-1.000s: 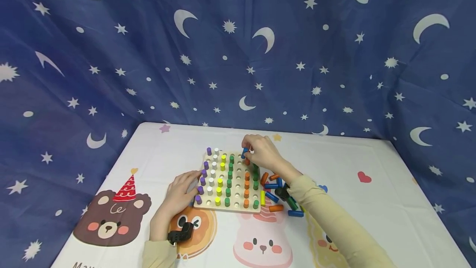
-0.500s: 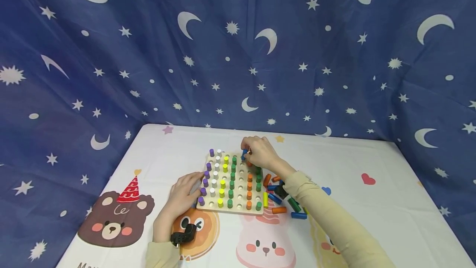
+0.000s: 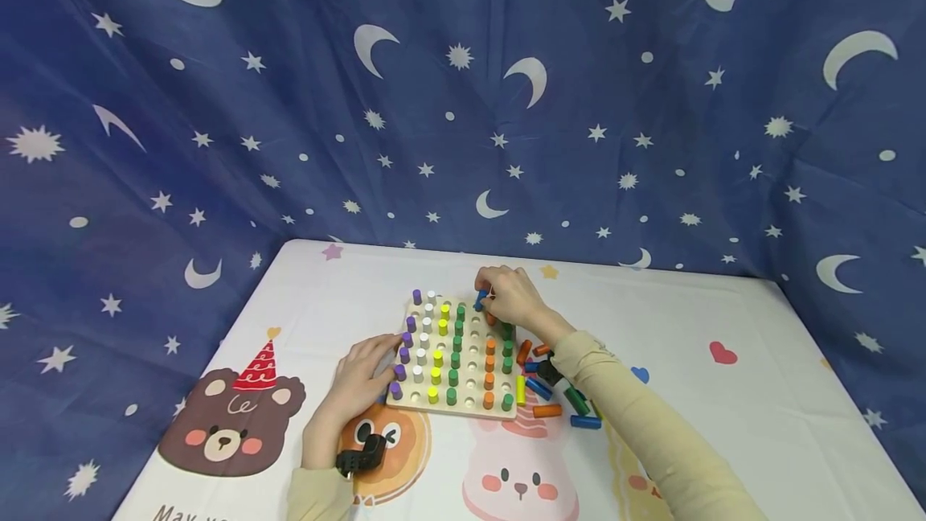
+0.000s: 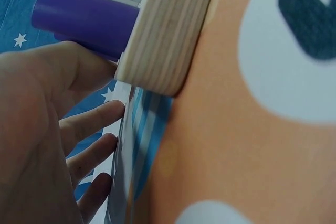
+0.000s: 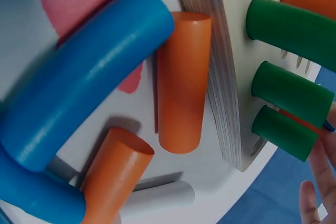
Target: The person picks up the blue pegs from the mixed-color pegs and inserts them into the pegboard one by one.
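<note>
Pegboard (image 3: 463, 360) work is mid-step: the right hand (image 3: 510, 296) pinches a blue peg (image 3: 480, 300) over the far row, which next needs lining up with an empty hole (my guess); the left hand (image 3: 362, 372), fingers straight, steadies the board's edge on a cartoon-printed tablecloth (image 3: 687, 392) before a starry curtain (image 3: 217, 103)

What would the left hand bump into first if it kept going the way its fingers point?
Probably nothing new: the left hand already touches the board, fingertips by the purple pegs along its near-left edge. Depth is hard to judge.
</note>
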Demonstrator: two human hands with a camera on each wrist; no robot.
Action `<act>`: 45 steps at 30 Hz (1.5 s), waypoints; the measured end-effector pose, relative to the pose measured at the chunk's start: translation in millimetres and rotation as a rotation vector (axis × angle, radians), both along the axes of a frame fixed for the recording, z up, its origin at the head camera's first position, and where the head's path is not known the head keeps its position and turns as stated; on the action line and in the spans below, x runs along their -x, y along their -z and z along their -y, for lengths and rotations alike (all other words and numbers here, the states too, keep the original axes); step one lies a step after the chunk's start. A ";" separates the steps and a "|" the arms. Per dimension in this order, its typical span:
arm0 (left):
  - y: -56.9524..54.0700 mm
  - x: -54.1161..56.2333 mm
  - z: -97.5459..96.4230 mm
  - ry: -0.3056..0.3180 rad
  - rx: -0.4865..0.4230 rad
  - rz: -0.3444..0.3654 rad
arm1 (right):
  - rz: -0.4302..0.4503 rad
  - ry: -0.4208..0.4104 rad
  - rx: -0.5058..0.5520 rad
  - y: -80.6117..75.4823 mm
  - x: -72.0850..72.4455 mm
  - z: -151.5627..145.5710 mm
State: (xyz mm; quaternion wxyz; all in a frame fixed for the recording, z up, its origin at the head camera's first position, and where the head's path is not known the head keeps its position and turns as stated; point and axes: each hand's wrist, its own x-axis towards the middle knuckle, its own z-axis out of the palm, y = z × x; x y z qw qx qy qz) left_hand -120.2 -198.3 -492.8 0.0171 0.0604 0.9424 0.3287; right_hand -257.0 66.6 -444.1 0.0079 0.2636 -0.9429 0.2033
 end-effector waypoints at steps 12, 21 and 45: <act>2.8 -0.6 -1.6 0.003 0.015 -0.007 | 0.007 0.021 0.000 5.0 -1.7 1.3; 2.7 -0.9 -2.2 0.001 0.011 0.013 | -0.004 0.011 0.005 8.0 -3.3 1.3; -0.7 -0.9 -0.4 -0.004 0.008 0.020 | -0.026 -0.002 0.028 -13.8 -9.8 -20.6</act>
